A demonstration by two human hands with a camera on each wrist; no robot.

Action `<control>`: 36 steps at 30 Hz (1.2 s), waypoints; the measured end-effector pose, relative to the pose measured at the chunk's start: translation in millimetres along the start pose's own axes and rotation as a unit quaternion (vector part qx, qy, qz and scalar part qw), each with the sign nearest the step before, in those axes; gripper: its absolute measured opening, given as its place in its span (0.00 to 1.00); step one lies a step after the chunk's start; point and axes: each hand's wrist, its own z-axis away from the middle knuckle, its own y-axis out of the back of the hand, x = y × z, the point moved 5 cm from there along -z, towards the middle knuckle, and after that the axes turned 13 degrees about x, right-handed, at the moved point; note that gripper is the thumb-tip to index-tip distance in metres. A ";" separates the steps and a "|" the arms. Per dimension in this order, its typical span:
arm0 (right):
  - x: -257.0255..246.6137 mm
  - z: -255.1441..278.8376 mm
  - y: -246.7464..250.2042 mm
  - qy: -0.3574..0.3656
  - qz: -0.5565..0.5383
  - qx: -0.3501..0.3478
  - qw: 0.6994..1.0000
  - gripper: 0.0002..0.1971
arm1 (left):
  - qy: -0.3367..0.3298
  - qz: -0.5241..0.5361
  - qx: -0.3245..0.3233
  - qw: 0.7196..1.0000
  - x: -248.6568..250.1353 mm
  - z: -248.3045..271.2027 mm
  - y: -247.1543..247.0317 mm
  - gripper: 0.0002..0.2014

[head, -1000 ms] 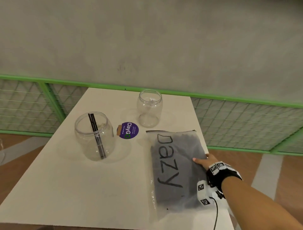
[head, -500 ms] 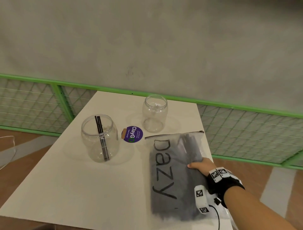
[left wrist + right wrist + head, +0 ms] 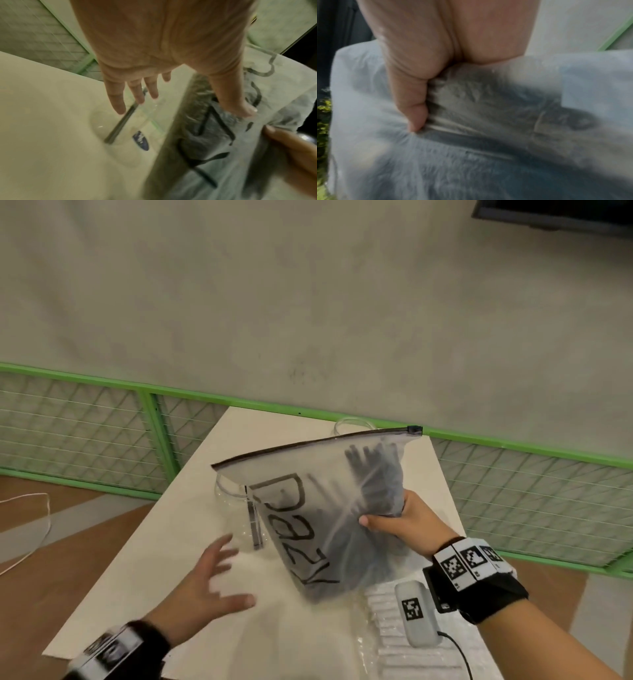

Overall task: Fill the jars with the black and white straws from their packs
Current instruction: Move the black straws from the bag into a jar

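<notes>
Right hand [image 3: 407,522] grips frosted pack [image 3: 329,508] over white table [image 3: 137,570] (concrete wall behind); left hand [image 3: 205,587] spread wide

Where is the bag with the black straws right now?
In the head view the bag of black straws is lifted off the table, held in the right hand, in front of the big jar, with the open left hand beside it.

The frosted translucent zip pouch [image 3: 318,508] carries black handwritten lettering and a dark top strip, with black straws [image 3: 375,484] showing grey through it. Near right, white straws [image 3: 394,642]; far, green-framed mesh fencing [image 3: 102,426].
</notes>
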 end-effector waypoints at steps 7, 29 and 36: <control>-3.6 4.7 -73.9 0.015 -0.073 0.064 0.995 0.10 | -0.092 0.133 0.114 0.980 60.6 -37.0 24.0 0.26; -29.5 1.0 -100.2 0.084 -0.048 0.219 0.971 0.30 | -0.094 0.175 0.168 0.966 59.6 -38.0 123.0 0.14; -42.9 4.0 -86.5 0.104 -0.071 0.214 0.969 0.07 | -0.113 0.201 0.210 0.950 73.6 -34.3 133.0 0.08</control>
